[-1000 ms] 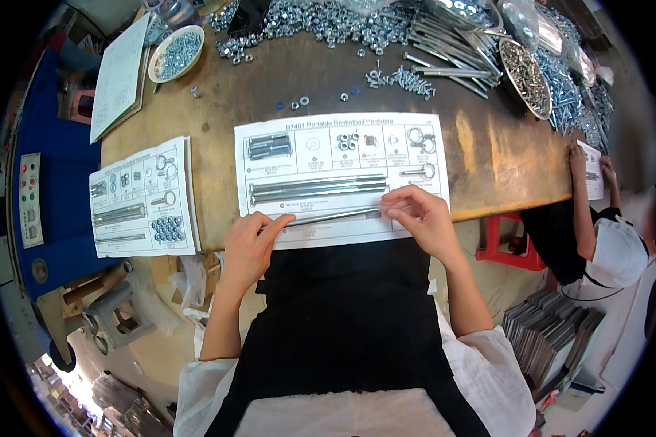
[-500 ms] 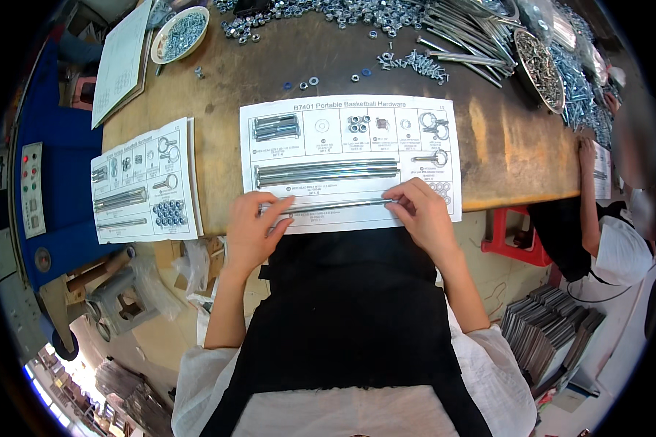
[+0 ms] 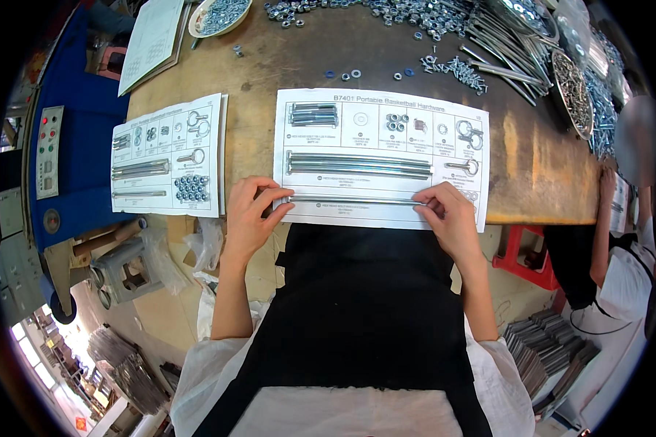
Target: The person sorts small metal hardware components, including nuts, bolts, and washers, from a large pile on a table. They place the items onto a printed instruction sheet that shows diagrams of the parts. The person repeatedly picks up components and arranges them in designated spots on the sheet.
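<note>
A white sheet with pictures of hardware lies at the table's front edge, before my body. Along its lowest row runs a long, thin silver bolt. My left hand is at the bolt's left end, thumb and fingertips pinched around it. At the other end, my right hand pinches it between thumb and fingers. Just above on the sheet is a row of several longer, thicker bolts; whether these are real or printed I cannot tell.
Left of the sheet lies a stack of similar sheets. Loose nuts, small screws and long bolts are heaped toward the back. Bowls of small hardware stand farther off. A co-worker's arm shows at the right.
The view has shifted, so the table appears farther right. On the sheet, my left hand has slid left to the bolt's end, uncovering more of it. My right hand keeps nearly the same place.
</note>
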A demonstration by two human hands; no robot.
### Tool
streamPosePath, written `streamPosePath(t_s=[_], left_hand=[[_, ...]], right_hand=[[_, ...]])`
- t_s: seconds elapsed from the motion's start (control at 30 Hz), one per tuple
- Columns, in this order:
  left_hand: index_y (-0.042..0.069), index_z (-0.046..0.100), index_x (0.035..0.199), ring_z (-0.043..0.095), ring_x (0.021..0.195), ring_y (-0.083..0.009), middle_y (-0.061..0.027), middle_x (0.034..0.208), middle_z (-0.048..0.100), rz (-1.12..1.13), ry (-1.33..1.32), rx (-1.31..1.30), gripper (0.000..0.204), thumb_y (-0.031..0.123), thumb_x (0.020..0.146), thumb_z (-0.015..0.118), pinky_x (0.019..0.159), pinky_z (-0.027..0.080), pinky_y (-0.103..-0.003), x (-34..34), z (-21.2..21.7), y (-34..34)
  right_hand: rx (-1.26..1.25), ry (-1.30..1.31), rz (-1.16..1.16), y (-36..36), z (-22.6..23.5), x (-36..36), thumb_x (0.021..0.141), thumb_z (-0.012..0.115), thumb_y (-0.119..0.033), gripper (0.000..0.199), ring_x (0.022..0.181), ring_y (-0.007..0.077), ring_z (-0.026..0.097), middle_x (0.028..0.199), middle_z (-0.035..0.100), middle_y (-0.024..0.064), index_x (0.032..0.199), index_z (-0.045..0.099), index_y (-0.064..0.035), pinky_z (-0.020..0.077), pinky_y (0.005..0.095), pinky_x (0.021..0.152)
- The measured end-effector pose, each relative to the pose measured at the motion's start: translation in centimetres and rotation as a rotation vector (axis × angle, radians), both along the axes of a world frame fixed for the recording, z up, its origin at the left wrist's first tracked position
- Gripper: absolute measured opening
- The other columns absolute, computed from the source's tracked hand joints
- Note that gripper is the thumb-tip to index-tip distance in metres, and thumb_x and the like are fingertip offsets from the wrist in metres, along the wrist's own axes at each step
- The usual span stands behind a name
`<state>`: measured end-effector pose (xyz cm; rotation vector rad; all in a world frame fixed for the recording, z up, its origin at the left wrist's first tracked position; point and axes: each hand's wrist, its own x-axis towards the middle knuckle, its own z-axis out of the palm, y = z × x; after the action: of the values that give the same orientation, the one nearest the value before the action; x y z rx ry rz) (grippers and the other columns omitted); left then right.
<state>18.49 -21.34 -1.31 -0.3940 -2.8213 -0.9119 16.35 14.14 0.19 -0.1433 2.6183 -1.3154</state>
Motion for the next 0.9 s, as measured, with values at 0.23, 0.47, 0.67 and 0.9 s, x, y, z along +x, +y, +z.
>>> streamPosePath(t_s=[0.23, 0.47, 0.67, 0.9], left_hand=[[0.011, 0.074, 0.103, 0.059, 0.096, -0.0268, -0.0038, 0.097, 0.062, 0.036, -0.006, 0.169, 0.031, 0.013, 0.073, 0.083, 0.08, 0.046, -0.037, -1.5, 1.4, 1.8], [0.011, 0.069, 0.119, 0.059, 0.099, -0.0295, -0.0075, 0.101, 0.062, -0.315, 0.098, -0.028, 0.037, 0.013, 0.082, 0.075, 0.089, 0.046, -0.04, -13.0, 2.1, 12.1], [0.008, 0.069, 0.114, 0.061, 0.096, -0.029, -0.0085, 0.097, 0.062, -0.317, -0.097, -0.089, 0.033, 0.012, 0.082, 0.075, 0.085, 0.049, -0.04, -15.6, 0.3, 13.7], [0.005, 0.069, 0.113, 0.063, 0.092, -0.0289, -0.0101, 0.096, 0.062, -0.291, -0.146, 0.018, 0.03, 0.014, 0.085, 0.074, 0.081, 0.051, -0.039, -15.1, -0.3, 13.4]], right_hand=[[0.15, 0.212, -0.089, 0.3, 1.6, -3.2, 0.081, 0.08, -0.012, 0.024, 0.069, 0.0165, 0.06, 0.09, 0.063, 0.0023, 0.103, 0.072, -0.0109, 0.0503, 0.0295, 0.062], [0.374, 0.391, -0.054, -2.9, 0.1, -9.5, 0.073, 0.083, -0.018, 0.037, 0.089, 0.0245, 0.069, 0.095, 0.07, 0.0039, 0.108, 0.074, -0.0125, 0.0559, 0.038, 0.073], [0.309, 0.341, -0.055, -4.0, -1.2, -10.3, 0.075, 0.08, -0.015, 0.03, 0.089, 0.0261, 0.069, 0.093, 0.07, 0.0058, 0.104, 0.075, -0.0111, 0.0558, 0.039, 0.074], [0.23, 0.3, -0.093, -4.1, -1.6, -10.3, 0.078, 0.078, -0.014, 0.026, 0.09, 0.025, 0.069, 0.096, 0.071, 0.005, 0.104, 0.075, -0.0116, 0.0554, 0.0376, 0.074]])
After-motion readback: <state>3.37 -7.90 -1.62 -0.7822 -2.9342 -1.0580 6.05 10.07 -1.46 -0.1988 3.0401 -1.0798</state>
